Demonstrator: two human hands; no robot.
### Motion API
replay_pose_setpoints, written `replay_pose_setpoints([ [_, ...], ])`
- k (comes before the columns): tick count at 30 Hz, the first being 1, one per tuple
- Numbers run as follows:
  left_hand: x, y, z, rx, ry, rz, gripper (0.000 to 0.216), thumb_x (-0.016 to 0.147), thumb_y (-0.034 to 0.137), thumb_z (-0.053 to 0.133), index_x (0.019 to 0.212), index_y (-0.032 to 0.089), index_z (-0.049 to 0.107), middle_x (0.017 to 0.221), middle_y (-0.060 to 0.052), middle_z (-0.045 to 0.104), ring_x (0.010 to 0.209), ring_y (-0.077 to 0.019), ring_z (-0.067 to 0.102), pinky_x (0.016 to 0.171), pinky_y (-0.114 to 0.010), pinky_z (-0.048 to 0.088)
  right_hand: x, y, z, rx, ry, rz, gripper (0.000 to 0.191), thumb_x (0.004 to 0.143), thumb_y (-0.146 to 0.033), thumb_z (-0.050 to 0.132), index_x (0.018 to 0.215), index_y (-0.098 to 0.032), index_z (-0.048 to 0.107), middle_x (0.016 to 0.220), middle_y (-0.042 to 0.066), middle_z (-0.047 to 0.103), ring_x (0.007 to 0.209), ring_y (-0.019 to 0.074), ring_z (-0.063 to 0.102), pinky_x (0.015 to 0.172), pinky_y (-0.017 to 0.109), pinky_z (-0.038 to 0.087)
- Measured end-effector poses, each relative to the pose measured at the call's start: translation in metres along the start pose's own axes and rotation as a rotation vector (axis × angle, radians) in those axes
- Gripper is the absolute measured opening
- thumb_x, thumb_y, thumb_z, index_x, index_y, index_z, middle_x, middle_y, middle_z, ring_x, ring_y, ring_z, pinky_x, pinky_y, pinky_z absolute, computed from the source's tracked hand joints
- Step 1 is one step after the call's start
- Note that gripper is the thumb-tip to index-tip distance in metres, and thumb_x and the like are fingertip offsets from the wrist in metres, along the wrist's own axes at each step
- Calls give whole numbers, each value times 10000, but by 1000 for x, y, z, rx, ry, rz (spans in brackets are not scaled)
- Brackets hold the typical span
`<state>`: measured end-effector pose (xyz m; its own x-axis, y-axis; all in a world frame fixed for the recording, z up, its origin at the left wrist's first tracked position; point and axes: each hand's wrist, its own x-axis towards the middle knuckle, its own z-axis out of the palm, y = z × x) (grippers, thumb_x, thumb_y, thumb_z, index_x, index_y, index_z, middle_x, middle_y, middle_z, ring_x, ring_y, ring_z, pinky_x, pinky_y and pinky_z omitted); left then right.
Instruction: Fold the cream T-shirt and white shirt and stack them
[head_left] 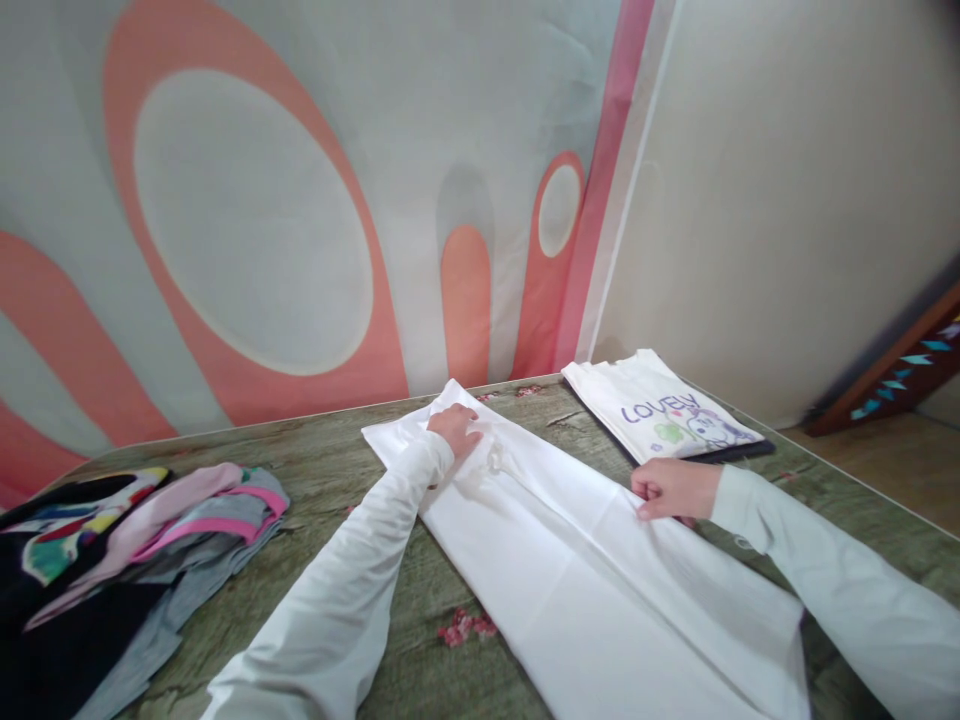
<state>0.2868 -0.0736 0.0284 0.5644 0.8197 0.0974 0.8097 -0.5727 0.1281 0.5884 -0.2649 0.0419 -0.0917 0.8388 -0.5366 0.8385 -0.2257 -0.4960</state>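
White cloth (pixel 585 575) lay long across the middle of the desk (pixel 326 480), from the far border toward the bottom of the view, where its near end was cut off. The left grip (pixel 454 430) rested on its far part, close to the patterned wall (pixel 255 220); whether it pinched the material or only pressed upon it, I could not tell. The right grip (pixel 679 488) was curled and, as it seemed, closed on the right edge of the cloth. Between both, the surface was not quite smooth: a small pucker (pixel 495 458) stood just beside the left grip, and soft folds ran toward the near end.

For good handling, in my judgement, the left grip had to serve as a calm, flat anchor, while the right one needed only a little of the edge, so that the border did not bunch. A gentle, even pull was better than a strong one, because such thin material probably creased easily. The pucker deserved some smoothing with flat fingers.

Near the right grip, on its far side, lay a white shirt (pixel 664 400) with the word LOVELY, flat upon a dark layer (pixel 754 451). At left, well apart from the cloth, was a loose pile (pixel 202 530) of black, pink and grey clothes.
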Motion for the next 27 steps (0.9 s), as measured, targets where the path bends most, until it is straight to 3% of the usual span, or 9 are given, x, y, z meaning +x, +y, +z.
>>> replay_pose_setpoints([
  [7,-31,-23,-6,67,16,-148,375,832,296,420,1194,195,427,1333,-94,354,1234,-215,297,963,-390,295,-2,5,-1,104,112,-99,257,684,-357,529,837,-150,516,586,-17,516,485,114,480,438,238,409],
  [13,-61,-37,7,124,20,-181,410,872,397,306,1230,213,383,1372,-91,303,1268,-220,228,980,-482,224,-15,-35,5,-45,385,-350,202,776,-261,420,862,-149,565,755,35,601,690,144,546,663,269,423],
  [16,-70,-40,14,126,61,-180,443,869,435,282,1235,209,388,1384,-88,282,1275,-228,210,989,-471,212,-18,-56,19,-76,412,-428,243,826,-225,347,904,-155,567,758,39,605,691,146,548,678,278,419],
  [20,-85,-35,14,123,73,-279,508,847,474,300,1267,199,377,1410,-84,231,1282,-279,176,988,-465,216,-12,-67,43,-103,445,-550,262,841,-267,370,972,-164,573,910,81,602,843,175,547,789,320,414],
  [24,-106,-26,13,123,90,-392,558,816,528,326,1296,243,355,1417,-58,219,1250,-362,212,966,-487,231,-8,-67,67,-237,425,-730,464,783,-441,479,1161,-173,509,1214,124,477,1134,245,407,953,389,326],
  [27,-117,-24,14,132,86,-392,576,798,545,345,1307,274,345,1408,-40,250,1230,-389,238,969,-503,208,-7,-66,82,-360,408,-770,629,775,-530,454,1295,-183,384,1377,106,314,1266,272,233,1024,443,218],
])
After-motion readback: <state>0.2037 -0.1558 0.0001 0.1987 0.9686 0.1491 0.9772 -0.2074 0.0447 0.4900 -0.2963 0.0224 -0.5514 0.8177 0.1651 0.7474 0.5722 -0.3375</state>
